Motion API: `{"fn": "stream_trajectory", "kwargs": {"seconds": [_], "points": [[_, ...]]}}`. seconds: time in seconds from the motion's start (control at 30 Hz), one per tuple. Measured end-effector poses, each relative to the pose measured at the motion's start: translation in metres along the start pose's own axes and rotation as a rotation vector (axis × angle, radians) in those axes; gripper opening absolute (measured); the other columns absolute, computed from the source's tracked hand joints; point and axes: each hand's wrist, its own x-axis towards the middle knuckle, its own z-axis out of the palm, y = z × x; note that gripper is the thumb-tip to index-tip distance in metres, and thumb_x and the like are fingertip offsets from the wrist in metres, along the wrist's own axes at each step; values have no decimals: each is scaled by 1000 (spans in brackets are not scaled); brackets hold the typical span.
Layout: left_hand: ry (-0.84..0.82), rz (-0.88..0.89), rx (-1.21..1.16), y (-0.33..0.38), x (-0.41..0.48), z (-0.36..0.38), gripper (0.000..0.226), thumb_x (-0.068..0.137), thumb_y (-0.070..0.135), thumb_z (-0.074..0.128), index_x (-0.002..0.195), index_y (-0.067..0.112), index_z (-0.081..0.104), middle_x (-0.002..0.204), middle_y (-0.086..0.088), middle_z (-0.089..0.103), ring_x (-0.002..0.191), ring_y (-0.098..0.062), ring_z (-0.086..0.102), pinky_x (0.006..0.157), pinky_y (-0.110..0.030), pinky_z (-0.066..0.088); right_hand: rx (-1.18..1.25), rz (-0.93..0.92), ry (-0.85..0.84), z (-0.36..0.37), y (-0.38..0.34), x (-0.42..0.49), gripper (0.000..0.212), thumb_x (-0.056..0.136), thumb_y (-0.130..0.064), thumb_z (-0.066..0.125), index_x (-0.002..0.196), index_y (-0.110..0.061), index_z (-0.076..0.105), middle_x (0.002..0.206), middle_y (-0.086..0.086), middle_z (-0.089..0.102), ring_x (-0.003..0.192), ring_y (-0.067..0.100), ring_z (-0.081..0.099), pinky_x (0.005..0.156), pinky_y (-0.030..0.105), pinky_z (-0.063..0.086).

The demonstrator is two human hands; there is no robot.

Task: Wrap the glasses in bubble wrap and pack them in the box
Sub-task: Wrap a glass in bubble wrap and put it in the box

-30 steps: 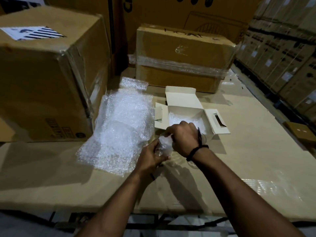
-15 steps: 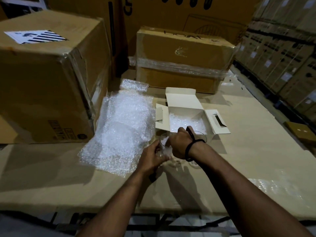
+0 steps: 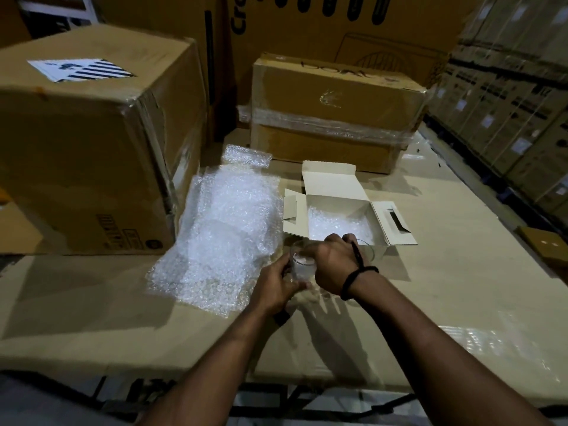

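- Surface (image 3: 445,302): a flat top covered in cardboard, filling the lower and middle frame; it carries everything listed below.
- Large carton (image 3: 92,155): upper left, sealed and labelled on top. It stands to one side, probably as stock rather than part of the job.
- Taped carton (image 3: 332,112): upper centre, banded with clear film, behind the work area.
- Bubble wrap sheets (image 3: 227,235): a loose pile at centre left, just beside the box. It looks placed within easy reach of the left hand for the next wrap.
- White box (image 3: 335,204): centre, flaps folded out and lid back so the mouth is clear. Its floor is already lined with bubble wrap (image 3: 335,226), likely as cushioning.
- Right hand (image 3: 333,265): at centre below the box, fingers curled, thumb side against the held glass. What it pinches, if anything, cannot be told.
- Left hand (image 3: 276,284): at centre, fingers curled round the glass from the left and steadying it.
- Glass (image 3: 302,265): clear and upright between the two hands, just in front of the box. Something white shows inside, apparently wrap. Its outside is unwrapped.
- Second glass (image 3: 367,252): only part of the rim shows, right of the right hand near the box's front edge. It is bare and not yet packed.
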Motion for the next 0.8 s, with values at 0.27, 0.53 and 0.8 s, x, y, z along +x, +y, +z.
{"fn": "stream_trajectory", "kwargs": {"seconds": [0.27,0.53,0.8], "points": [[402,2,-50,9,-30,-17,55,85,-14,55,129,17,61,117,8,67,106,-5,63,80,-3,43,591,-53,737,41,-5,-45,24,75,3,54,93,-9,65,93,5,65,85,16,56,73,21,42],[450,99,833,28,17,-72,49,81,31,75,128,27,63,140,1,51,127,-28,38,101,-46,31,489,-183,441,118,-63,-22,39,83,-23,49,114,-9,66,117,10,66,107,22,61,94,25,45],[505,-49,615,36,41,-98,13,90,31,65,86,20,70,82,2,69,78,-21,61,67,-29,43,448,-147,362,145,-76,-10,42,85,-29,45,115,-8,67,121,9,65,112,25,61,98,35,49]]}}
